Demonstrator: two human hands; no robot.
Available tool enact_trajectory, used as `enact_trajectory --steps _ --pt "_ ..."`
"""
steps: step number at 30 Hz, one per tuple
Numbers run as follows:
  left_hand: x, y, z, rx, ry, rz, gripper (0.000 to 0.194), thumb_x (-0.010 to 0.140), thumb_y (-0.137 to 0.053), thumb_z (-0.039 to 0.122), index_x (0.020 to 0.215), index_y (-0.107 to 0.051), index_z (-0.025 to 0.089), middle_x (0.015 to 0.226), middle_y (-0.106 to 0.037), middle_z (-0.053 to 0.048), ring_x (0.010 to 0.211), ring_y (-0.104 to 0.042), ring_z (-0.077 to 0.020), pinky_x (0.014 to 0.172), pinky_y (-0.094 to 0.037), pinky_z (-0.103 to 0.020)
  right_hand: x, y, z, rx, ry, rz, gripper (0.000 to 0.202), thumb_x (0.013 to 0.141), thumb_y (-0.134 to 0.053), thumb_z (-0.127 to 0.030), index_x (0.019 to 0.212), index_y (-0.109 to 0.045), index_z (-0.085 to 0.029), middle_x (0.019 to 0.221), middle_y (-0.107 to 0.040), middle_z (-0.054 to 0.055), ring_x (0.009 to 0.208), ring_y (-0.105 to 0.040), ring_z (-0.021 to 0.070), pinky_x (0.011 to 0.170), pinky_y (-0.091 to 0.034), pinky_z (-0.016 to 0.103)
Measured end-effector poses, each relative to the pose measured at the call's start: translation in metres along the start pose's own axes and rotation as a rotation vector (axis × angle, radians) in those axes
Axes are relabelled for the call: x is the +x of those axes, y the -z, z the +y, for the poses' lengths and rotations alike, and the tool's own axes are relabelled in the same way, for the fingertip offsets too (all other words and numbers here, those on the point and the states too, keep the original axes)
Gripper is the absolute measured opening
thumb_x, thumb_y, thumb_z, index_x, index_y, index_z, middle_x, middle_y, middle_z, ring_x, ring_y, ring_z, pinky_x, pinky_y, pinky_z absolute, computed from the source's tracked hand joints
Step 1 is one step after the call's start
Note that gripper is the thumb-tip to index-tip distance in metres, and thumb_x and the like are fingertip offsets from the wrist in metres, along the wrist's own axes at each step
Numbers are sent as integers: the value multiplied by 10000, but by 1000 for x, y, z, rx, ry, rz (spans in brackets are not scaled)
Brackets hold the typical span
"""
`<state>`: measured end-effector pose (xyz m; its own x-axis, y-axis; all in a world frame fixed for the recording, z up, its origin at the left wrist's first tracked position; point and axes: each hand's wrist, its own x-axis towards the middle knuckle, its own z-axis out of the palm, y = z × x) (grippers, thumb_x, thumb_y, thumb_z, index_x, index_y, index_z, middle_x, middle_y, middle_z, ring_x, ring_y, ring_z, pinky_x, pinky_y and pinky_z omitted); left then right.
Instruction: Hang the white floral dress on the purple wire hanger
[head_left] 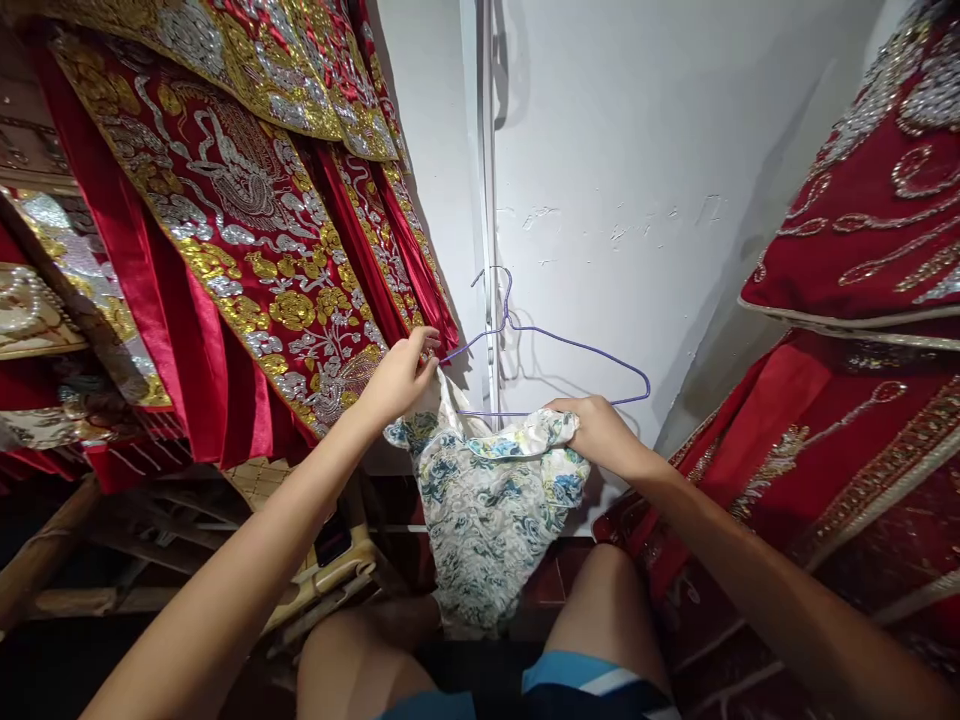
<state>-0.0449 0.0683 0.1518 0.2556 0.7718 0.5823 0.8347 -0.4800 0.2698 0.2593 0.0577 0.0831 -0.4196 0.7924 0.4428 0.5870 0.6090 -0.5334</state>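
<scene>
A white dress or top with blue and green flowers point(487, 510) hangs down between my hands, its lower end near my knees. My left hand point(409, 375) is closed on its left shoulder, right by the left end of a purple wire hanger point(577, 345). The other shoulder is pinched in my right hand point(604, 435), below the hanger's lower bar. The hanger's right end stands free of the cloth. Its hook is up against a narrow white upright strip point(491, 345). My fingertips are partly hidden.
Red garments with gold and silver embroidery point(255, 230) hang at the left. More red beaded garments point(862, 240) hang close on the right. A bamboo chair point(345, 575) stands low at the left. A white wall point(600, 130) is straight ahead.
</scene>
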Motion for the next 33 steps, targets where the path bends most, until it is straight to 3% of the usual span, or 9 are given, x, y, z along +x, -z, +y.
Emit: enact_trajectory --steps 3,7,15,19,21,24,28,31,33 --pt "-3 -18 -12 -78 82 -43 344 957 -445 406 1186 -555 174 1207 -677 -132 1098 -635 -274 959 -476 -421 -2 6 7 5 -13 29 258 749 -593 -113 872 -788 -228 830 -788 26 775 -723 241 670 -490 282" --pt "-12 -34 -11 -70 190 -47 423 977 -402 498 1143 -592 159 958 -717 -106 898 -668 -273 797 -483 -370 -2 6 7 16 -24 51 240 748 -592 -120 858 -784 -212 818 -784 34 754 -718 236 646 -477 278" --pt "13 -37 9 -18 9 111 245 975 -451 335 882 -615 179 867 -669 -75 803 -605 -228 744 -424 -321 -1 0 -9 50 9 -74 321 731 -601 -99 951 -790 -235 897 -771 37 840 -708 246 732 -505 299" --pt "15 -41 -2 79 -36 141 276 999 -396 297 819 -575 188 828 -601 -85 839 -554 -243 802 -430 -352 -8 10 4 74 -45 213 782 719 -646 -139 1481 -485 -209 858 -732 33 718 -664 209 684 -507 297" --pt "13 -41 -6 117 -38 143 270 1002 -382 279 823 -565 194 850 -584 -92 856 -536 -248 821 -434 -364 -8 20 19 80 -113 387 930 716 -657 -172 1573 -298 -166 793 -711 15 665 -640 201 659 -509 297" --pt "10 -40 -5 131 -46 114 263 999 -389 281 818 -561 197 870 -565 -98 880 -531 -255 846 -438 -378 -1 40 41 91 -175 494 677 716 -638 -221 1385 -579 -131 889 -752 75 789 -685 240 731 -535 336" --pt "6 -31 -7 16 16 156 257 1006 -396 356 998 -590 189 1063 -568 -114 978 -568 -250 901 -450 -382 2 69 51 217 -178 373 232 674 -728 -328 843 -777 -177 863 -777 84 807 -710 274 726 -562 366" --pt "1 -23 -21 -37 151 294 292 990 -428 423 1104 -553 184 1138 -569 -123 1056 -567 -250 936 -444 -378 0 84 44 433 -233 192 311 587 -846 -445 733 -747 -188 719 -753 68 664 -702 267 584 -577 357" --pt "-2 -20 -31 -72 221 324 297 987 -418 445 978 -559 185 995 -606 -93 973 -582 -236 877 -454 -351 6 86 40 574 -281 165 384 605 -840 -531 747 -741 -188 702 -746 92 633 -708 290 548 -594 393"
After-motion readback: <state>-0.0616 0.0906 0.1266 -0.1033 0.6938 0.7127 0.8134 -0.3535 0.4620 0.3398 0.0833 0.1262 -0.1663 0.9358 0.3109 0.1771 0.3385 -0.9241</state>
